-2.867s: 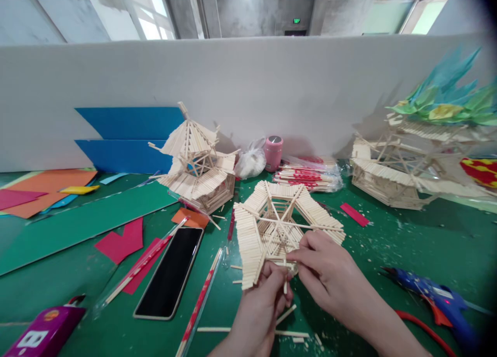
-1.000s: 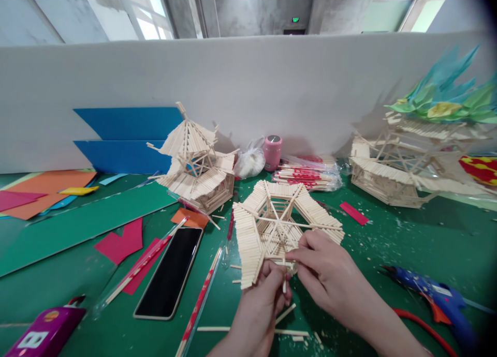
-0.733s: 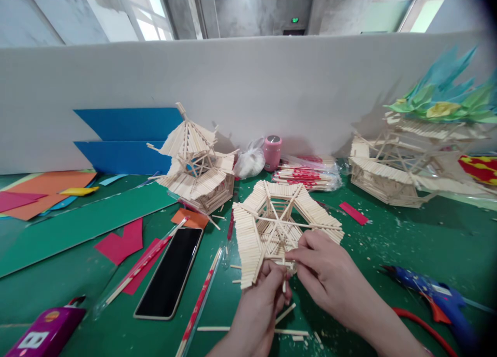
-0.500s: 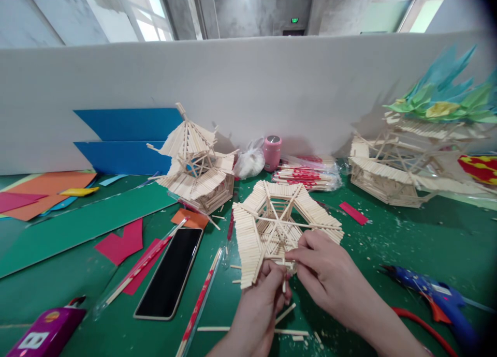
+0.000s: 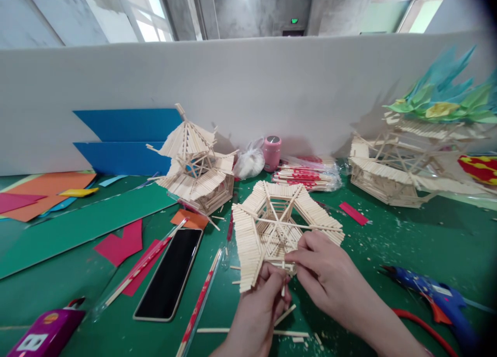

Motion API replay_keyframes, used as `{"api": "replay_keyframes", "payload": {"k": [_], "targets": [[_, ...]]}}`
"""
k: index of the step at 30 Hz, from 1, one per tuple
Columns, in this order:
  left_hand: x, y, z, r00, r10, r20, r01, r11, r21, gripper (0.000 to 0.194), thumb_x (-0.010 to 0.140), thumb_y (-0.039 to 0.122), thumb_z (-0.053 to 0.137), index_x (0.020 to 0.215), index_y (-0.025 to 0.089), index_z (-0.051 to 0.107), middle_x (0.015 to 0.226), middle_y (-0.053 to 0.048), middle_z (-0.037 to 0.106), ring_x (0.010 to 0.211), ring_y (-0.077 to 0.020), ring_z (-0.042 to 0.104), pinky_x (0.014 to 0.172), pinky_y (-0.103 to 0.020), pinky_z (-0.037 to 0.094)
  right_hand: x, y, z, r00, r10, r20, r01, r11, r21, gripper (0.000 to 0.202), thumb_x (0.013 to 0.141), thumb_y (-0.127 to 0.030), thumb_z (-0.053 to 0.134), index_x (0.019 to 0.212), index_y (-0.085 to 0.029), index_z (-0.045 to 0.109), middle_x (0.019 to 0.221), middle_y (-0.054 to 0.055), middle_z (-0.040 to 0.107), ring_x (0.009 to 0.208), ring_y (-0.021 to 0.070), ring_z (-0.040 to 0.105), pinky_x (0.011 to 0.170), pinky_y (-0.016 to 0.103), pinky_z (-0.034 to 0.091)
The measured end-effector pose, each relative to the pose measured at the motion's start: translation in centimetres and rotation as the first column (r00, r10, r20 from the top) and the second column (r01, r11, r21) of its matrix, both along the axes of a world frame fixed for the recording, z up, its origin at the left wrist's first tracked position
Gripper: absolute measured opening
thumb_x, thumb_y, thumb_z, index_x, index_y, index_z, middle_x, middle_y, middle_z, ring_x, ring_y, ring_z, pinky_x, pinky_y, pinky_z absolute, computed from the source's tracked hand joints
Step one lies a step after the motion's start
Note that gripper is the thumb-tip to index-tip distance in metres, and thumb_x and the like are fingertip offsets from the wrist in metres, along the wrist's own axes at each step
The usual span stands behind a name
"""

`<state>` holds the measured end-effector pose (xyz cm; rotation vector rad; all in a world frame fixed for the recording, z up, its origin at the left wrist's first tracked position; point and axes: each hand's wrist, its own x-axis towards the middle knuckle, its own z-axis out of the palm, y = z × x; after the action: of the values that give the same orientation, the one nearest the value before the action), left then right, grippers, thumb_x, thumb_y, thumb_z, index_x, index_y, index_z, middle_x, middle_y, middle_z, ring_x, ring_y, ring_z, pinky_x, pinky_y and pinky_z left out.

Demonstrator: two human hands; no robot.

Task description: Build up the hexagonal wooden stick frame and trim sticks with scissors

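Stick roof (image 5: 272, 227), desk's near edge: my left hand (image 5: 258, 308) and right hand (image 5: 330, 274) pinch a short stick (image 5: 283, 289) against its rim. Step, I judge: fixing it. Next calls for steady pressure.

pale wooden stick roof (image 5: 272, 217) on a green table (image 5: 407, 243), beside a black phone (image 5: 171, 271), blue glue gun (image 5: 430, 292), pink jar (image 5: 272, 152).

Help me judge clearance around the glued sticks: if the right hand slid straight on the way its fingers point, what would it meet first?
Probably the left hand, whose fingertips meet the right hand at the stick roof.
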<state>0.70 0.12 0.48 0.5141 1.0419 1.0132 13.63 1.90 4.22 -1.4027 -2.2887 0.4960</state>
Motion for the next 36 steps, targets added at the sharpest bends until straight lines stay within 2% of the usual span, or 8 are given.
{"api": "replay_keyframes", "payload": {"k": [4,11,18,24,36], "targets": [[-0.12,0.0,0.08,1.0,-0.014,-0.007,0.014,1.0,0.011,0.019,0.071,0.021,0.054,0.053,0.015,0.05,0.046,0.003,0.049,0.045,-0.0075,0.043,0.045,-0.017,0.031,0.03,0.08,-0.08,1.0,-0.006,-0.008,0.006,1.0,0.019,0.022,0.074,-0.007,0.043,0.072,-0.019,0.062,0.07,0.003,0.046,0.071,0.0164,0.042,0.06,0.029,0.033],[-0.09,0.21,0.38,1.0,-0.005,-0.006,0.004,1.0,-0.005,0.019,0.07,0.022,0.056,0.052,0.015,0.05,0.046,0.003,0.049,0.046,-0.0077,0.043,0.046,-0.018,0.032,0.09,-0.01,-0.14,1.0,-0.001,-0.016,0.001,1.0,-0.011,0.025,0.075,-0.006,0.043,0.08,-0.021,0.062,0.071,0.002,0.046,0.071,0.0167,0.042,0.06,0.029,0.033],[0.04,0.3,0.19,0.999,0.009,-0.033,-0.009,1.0,0.003,0.021,0.071,0.02,0.054,0.052,0.015,0.049,0.045,0.004,0.047,0.042,-0.0058,0.039,0.039,-0.016,0.021,0.04,-0.09,-0.09,1.0,0.001,0.001,-0.001,1.0,-0.02,0.024,0.076,-0.007,0.042,0.079,-0.02,0.061,0.072,0.002,0.045,0.071,0.0167,0.041,0.061,0.029,0.033],[0.13,0.19,0.28,0.999,0.016,-0.04,-0.016,1.0,-0.003,0.021,0.071,0.019,0.054,0.051,0.015,0.048,0.046,0.004,0.047,0.044,-0.0064,0.04,0.043,-0.017,0.027,0.12,-0.05,-0.11,1.0,-0.003,-0.003,0.003,1.0,-0.021,0.024,0.076,-0.006,0.042,0.08,-0.02,0.062,0.072,0.002,0.045,0.072,0.0167,0.042,0.061,0.029,0.033],[0.36,0.34,-0.15,0.998,0.044,-0.048,-0.044,0.999,-0.002,0.021,0.067,0.021,0.055,0.049,0.016,0.046,0.044,0.005,0.045,0.042,-0.0069,0.04,0.043,-0.019,0.029,0.04,-0.14,-0.15,1.0,-0.002,-0.012,0.002,1.0,0.0,0.024,0.076,-0.007,0.042,0.08,-0.02,0.061,0.072,0.003,0.045,0.071,0.0166,0.041,0.06,0.029,0.033]]}}
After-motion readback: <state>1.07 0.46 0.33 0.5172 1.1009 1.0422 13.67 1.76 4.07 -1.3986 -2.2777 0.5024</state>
